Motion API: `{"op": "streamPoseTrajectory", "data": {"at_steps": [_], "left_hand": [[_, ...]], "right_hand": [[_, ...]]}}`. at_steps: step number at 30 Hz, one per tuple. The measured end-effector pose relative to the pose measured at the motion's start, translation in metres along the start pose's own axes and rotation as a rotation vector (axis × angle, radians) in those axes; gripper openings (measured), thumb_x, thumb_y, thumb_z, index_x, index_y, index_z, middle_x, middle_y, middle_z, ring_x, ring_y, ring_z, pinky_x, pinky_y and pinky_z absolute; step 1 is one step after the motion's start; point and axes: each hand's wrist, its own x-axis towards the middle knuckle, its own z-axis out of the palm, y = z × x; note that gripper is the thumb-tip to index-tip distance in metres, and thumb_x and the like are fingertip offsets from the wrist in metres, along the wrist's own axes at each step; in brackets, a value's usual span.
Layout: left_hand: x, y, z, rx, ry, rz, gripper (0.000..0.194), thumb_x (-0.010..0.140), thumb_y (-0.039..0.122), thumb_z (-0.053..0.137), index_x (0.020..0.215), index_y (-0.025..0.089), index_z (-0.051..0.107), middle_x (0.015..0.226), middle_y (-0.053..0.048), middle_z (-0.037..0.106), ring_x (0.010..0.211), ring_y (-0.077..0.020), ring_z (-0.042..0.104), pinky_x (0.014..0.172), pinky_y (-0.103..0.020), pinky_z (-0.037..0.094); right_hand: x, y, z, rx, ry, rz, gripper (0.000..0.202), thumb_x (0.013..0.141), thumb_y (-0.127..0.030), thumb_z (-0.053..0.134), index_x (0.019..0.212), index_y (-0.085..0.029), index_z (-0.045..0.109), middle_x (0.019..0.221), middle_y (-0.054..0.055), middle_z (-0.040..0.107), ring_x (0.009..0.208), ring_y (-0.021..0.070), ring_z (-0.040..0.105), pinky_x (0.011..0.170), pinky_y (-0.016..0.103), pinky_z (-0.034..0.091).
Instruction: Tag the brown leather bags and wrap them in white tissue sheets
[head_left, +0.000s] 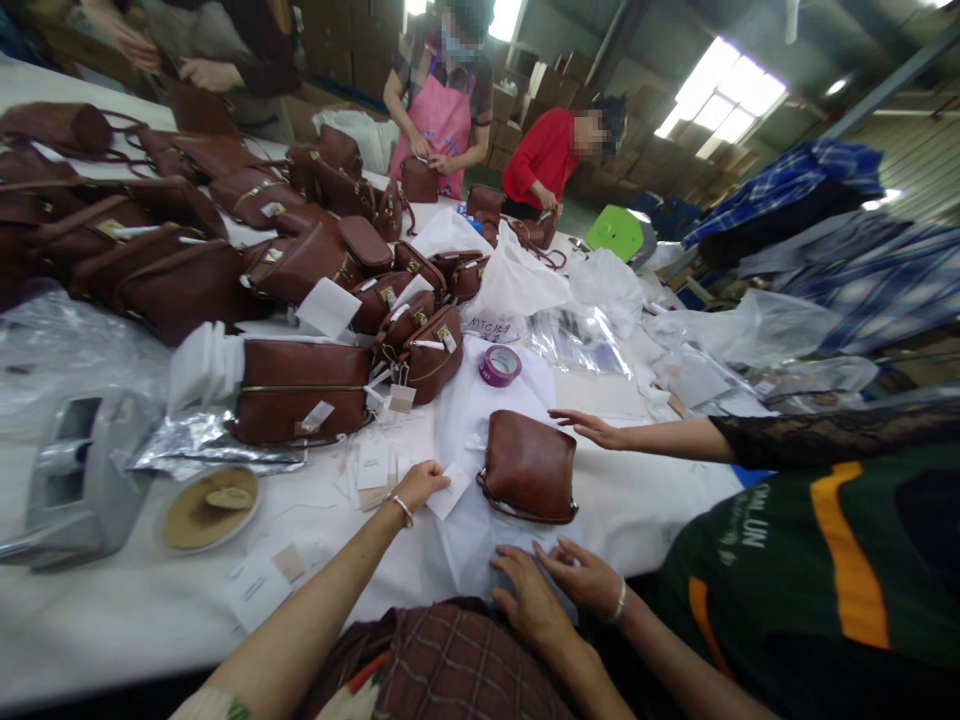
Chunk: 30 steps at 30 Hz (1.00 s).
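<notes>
**While my left fingers pinch a white card, the brown bag lies just beside them**

As I look down through the head view, the brown bag (531,465) rests on a pale sheet (454,545) over the worktop (630,515). Taking the bag as my clock centre, my left hand (421,486) is at nine o'clock, fingers clamped on the white card (450,492). My right hand (529,600) is at six, its fingers apart with nothing visible between them; I can't tell whether they touch the sheet. A co-worker's hands sit near two (596,430) and five (589,578), and purple tape (500,367) at eleven.

I judge the bag light, smooth and slightly slippery, its walls supple enough to dent. I'd cradle both sides low down, sparing the glossy face. The card looks thin and easily creased, best held by an edge.
</notes>
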Motion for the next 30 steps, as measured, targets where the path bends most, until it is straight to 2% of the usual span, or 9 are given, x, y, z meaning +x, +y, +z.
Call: {"op": "streamPoseTrajectory", "data": {"at_steps": [3,5,8,12,16,21,23,27,30], "left_hand": [[-0.002,0.003,-0.003,0.017,-0.009,0.011,0.024,0.061,0.027,0.070,0.063,0.018,0.048,0.056,0.006,0.051,0.055,-0.0109,0.048,0.052,-0.020,0.033],[-0.005,0.005,-0.005,0.033,-0.018,0.024,0.024,0.061,0.028,0.070,0.064,0.018,0.049,0.056,0.005,0.052,0.056,-0.0114,0.048,0.052,-0.020,0.034],[-0.010,0.010,-0.009,0.068,-0.029,0.055,0.022,0.063,0.027,0.068,0.064,0.018,0.048,0.057,0.005,0.052,0.056,-0.0117,0.049,0.053,-0.021,0.036],[-0.019,0.024,-0.013,0.153,-0.032,0.133,0.012,0.067,0.018,0.060,0.066,0.018,0.048,0.058,0.005,0.052,0.057,-0.0118,0.050,0.054,-0.021,0.037],[-0.031,0.053,-0.018,0.286,-0.021,0.276,0.009,0.069,0.010,0.056,0.072,0.018,0.056,0.066,0.003,0.059,0.066,-0.0139,0.054,0.062,-0.022,0.039],[-0.041,0.103,-0.019,0.466,0.008,0.488,0.020,0.073,0.009,0.056,0.086,0.021,0.067,0.091,-0.004,0.066,0.095,-0.0221,0.056,0.090,-0.029,0.039],[-0.041,0.120,-0.016,0.526,-0.013,0.552,0.023,0.076,0.010,0.057,0.092,0.022,0.068,0.095,-0.004,0.067,0.100,-0.0234,0.056,0.095,-0.030,0.037],[-0.036,0.139,-0.001,0.608,-0.070,0.638,0.033,0.078,0.009,0.054,0.105,0.023,0.065,0.096,-0.004,0.068,0.092,-0.0216,0.060,0.090,-0.028,0.041],[-0.033,0.141,0.012,0.639,-0.102,0.673,0.035,0.076,0.007,0.051,0.106,0.022,0.064,0.095,-0.003,0.068,0.088,-0.0202,0.061,0.084,-0.026,0.043]], "right_hand": [[-0.005,-0.004,0.010,-0.039,-0.033,0.002,0.031,0.085,-0.024,0.062,0.116,-0.020,0.062,0.131,0.011,0.055,0.123,0.0263,0.050,0.106,0.046,0.040],[-0.006,-0.004,0.014,-0.082,-0.065,0.013,0.039,0.078,-0.015,0.060,0.117,-0.018,0.063,0.134,0.013,0.054,0.129,0.0261,0.046,0.111,0.043,0.035],[-0.004,-0.003,0.014,-0.129,-0.091,0.033,0.046,0.074,-0.013,0.057,0.120,-0.016,0.062,0.137,0.013,0.053,0.130,0.0239,0.046,0.112,0.040,0.033],[-0.005,-0.001,0.014,-0.133,-0.076,0.018,0.045,0.075,-0.015,0.056,0.119,-0.015,0.062,0.136,0.014,0.054,0.129,0.0230,0.047,0.112,0.038,0.033],[-0.005,-0.003,0.015,-0.127,-0.059,0.021,0.043,0.075,-0.014,0.057,0.117,-0.017,0.064,0.135,0.013,0.055,0.128,0.0231,0.047,0.111,0.038,0.034],[-0.004,-0.002,0.018,-0.101,-0.042,0.043,0.043,0.074,-0.014,0.057,0.117,-0.017,0.064,0.134,0.012,0.056,0.128,0.0237,0.048,0.112,0.039,0.034],[-0.005,-0.001,0.019,-0.093,-0.031,0.046,0.043,0.074,-0.014,0.057,0.116,-0.018,0.065,0.135,0.012,0.055,0.129,0.0241,0.047,0.112,0.040,0.034],[-0.005,-0.008,0.010,-0.084,-0.027,0.051,0.042,0.075,-0.016,0.055,0.115,-0.018,0.065,0.129,0.011,0.060,0.124,0.0246,0.052,0.109,0.038,0.038],[0.000,-0.021,-0.003,-0.081,0.055,0.045,0.046,0.079,-0.015,0.046,0.122,-0.017,0.062,0.124,0.011,0.062,0.119,0.0239,0.054,0.106,0.036,0.040]]}}
